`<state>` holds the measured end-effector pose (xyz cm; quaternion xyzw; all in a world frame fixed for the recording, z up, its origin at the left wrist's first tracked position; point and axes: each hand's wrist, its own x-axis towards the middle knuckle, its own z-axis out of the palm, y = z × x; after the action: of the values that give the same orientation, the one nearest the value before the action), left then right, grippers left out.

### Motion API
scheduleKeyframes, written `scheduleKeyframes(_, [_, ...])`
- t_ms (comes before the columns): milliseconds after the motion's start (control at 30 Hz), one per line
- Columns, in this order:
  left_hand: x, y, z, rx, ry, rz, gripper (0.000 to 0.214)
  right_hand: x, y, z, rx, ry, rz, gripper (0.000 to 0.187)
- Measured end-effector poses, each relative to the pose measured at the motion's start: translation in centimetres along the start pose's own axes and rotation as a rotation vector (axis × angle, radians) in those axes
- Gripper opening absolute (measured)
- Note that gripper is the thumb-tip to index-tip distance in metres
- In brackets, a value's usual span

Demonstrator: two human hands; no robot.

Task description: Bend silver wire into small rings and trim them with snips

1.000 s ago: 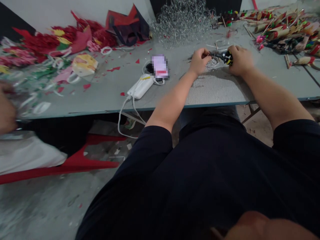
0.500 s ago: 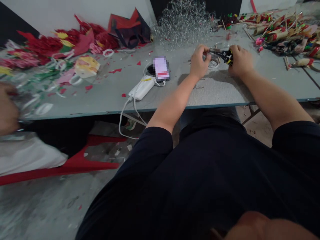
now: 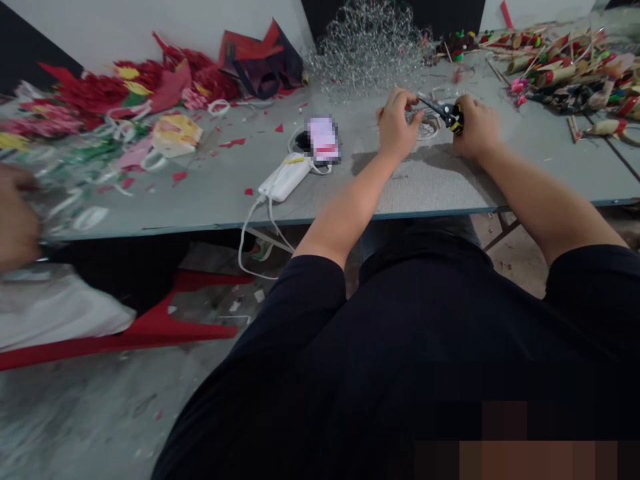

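My right hand point(image 3: 473, 127) is closed in a fist round the yellow-and-black handles of the pliers point(image 3: 443, 111). My left hand point(image 3: 397, 127) is curled narrow, thumb and fingertips pinched together right at the nose of the pliers. Whether a strand sits in that pinch is too fine for me to tell. Both hands are raised just above the far part of the grey table point(image 3: 440, 180), over a small wire coil point(image 3: 426, 129) lying on it. The big tangle of silvery wire point(image 3: 367, 47) is farther off, against the wall.

To do this well, I judge I should squeeze the handles firmly but evenly. The nose should bite squarely, and my left fingertips should sit close beside it without getting between the jaws. Thin wire springs and slips, so short, controlled wrist turns should serve better than big ones. My forearms are low over the table, which should help with steadiness.

The pliers' long axis runs mostly left to right across the table and is tilted a little. The handles are at the near-right end inside my fist, and the nose points far-left, toward my left fingertips. The jaws are too small here for me to say how far they are closed.
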<state>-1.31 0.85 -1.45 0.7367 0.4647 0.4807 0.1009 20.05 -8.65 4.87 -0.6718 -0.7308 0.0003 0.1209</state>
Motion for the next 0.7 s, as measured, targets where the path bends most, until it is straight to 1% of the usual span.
scheduleKeyframes(100, [-0.1, 0.2, -0.1, 0.010, 0.022, -0.003, 0.021, 0.0, -0.2, 0.0, 0.010, 0.003, 0.005, 0.098])
scheduleKeyframes(200, [-0.2, 0.3, -0.2, 0.019, 0.022, 0.014, 0.027, 0.6, 0.2, 0.6, 0.066, 0.030, 0.038, 0.101])
scheduleKeyframes(267, [-0.2, 0.6, -0.2, 0.038, 0.033, 0.010, 0.028, 1.1, 0.6, 1.1, 0.090, 0.049, 0.057, 0.093])
scheduleKeyframes(333, [-0.4, 1.2, -0.4, 0.066, 0.049, 0.020, 0.021, 1.4, 1.0, 1.5, 0.095, 0.068, 0.055, 0.084])
scheduleKeyframes(367, [-0.5, 1.5, -0.5, 0.076, 0.037, 0.037, 0.018, 1.5, 1.1, 1.6, 0.094, 0.073, 0.047, 0.082])
scheduleKeyframes(400, [-0.6, 1.9, -0.6, 0.080, 0.013, 0.058, 0.024, 1.6, 1.2, 1.7, 0.092, 0.072, 0.039, 0.082])
scheduleKeyframes(467, [-0.7, 2.3, -0.8, 0.079, -0.053, 0.094, 0.041, 1.6, 1.5, 1.8, 0.081, 0.063, 0.035, 0.082])
scheduleKeyframes(500, [-0.7, 2.3, -0.9, 0.080, -0.066, 0.095, 0.047, 1.6, 1.6, 1.8, 0.071, 0.062, 0.036, 0.080])
scheduleKeyframes(600, [-0.5, 1.7, -0.6, 0.124, -0.053, 0.073, 0.053, 1.9, 2.1, 2.0, 0.044, 0.075, 0.031, 0.066])
scheduleKeyframes(633, [-0.4, 1.4, -0.5, 0.137, -0.050, 0.072, 0.054, 2.0, 2.3, 2.1, 0.036, 0.077, 0.020, 0.067])
scheduleKeyframes(700, [-0.3, 0.9, -0.2, 0.122, -0.037, 0.068, 0.051, 2.4, 2.6, 2.3, 0.013, 0.077, -0.017, 0.074])
